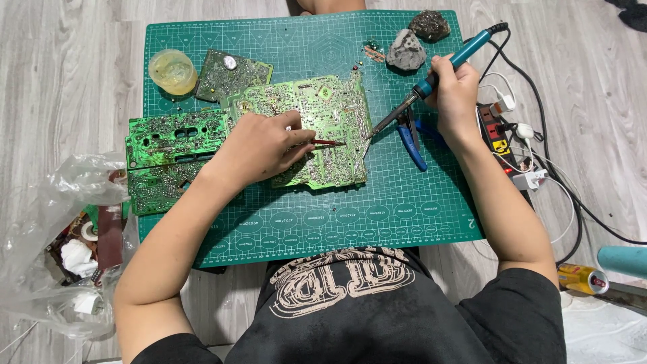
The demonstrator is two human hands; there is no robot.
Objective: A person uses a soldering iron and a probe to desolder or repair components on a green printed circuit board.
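1. nearest the camera, the person's black printed shirt (350,296) fills the lower edge, with both bare forearms reaching out over a green cutting mat (404,216) laid on the grey wood floor.
2. the left hand (266,145) rests on a green circuit board (330,114), its grip closed narrow on thin red-handled tweezers (328,142) whose tips point right across the board.
3. the right hand (455,91) has its grip wrapped around a blue soldering iron (431,77); the dark tip comes down to the board's right edge.
4. blue-handled pliers (411,141) lie on the mat just right of the board, under the iron.
5. a second green board (165,158) lies to the left, overhanging the mat's edge, with a crumpled clear plastic bag (60,236) on the floor beside it.
6. farther off sit a smaller dark board (232,74), a yellowish round tub (172,70) and two grey rocks (406,50).
7. a power strip (499,138) with white plugs lies on the floor to the right.
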